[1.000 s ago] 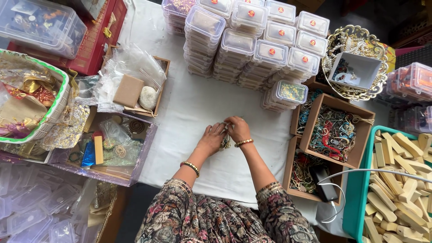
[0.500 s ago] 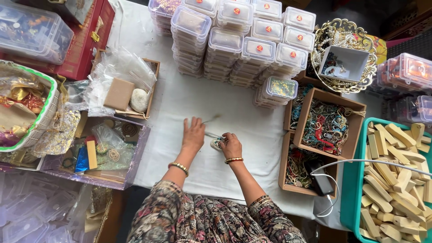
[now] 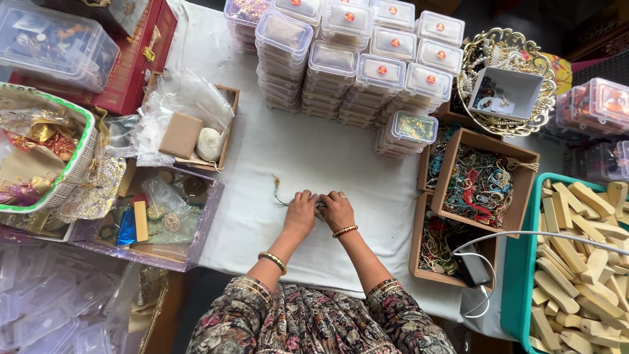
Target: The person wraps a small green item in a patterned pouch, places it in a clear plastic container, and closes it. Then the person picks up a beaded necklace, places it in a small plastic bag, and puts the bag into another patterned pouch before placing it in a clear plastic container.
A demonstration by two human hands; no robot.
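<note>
- Half a second earlier the left hand [image 3: 300,211] lay flat and apart from the other, higher on the white tablecloth [image 3: 308,157]; now it has drawn back beside the right hand [image 3: 339,210], the two touching at the centre of the frame, just below the middle.
- Both hands now press on a small threaded ornament [image 3: 319,208], fingers curled down over it; whether they pinch it or only hold it flat cannot be told.
- The ornament's thin cord [image 3: 279,192] trails up and left from the left hand, ending in a small tuft (earlier it lay further right, between the hands).
- The view has shifted slightly, so the stacked clear plastic boxes [image 3: 354,59] sit a little lower at the top centre.
- Most of the ornament is hidden under the fingers; its shape and colour are hard to make out.
- The cardboard box of tangled coloured cords [image 3: 481,180] at right centre is unchanged; a second box below it is partly covered by a white cable [image 3: 488,239].
- The green crate of wooden pieces [image 3: 583,262] is cut off at the lower right edge.
- The purple tray [image 3: 196,242] at left holds small items too blurred to name.
</note>
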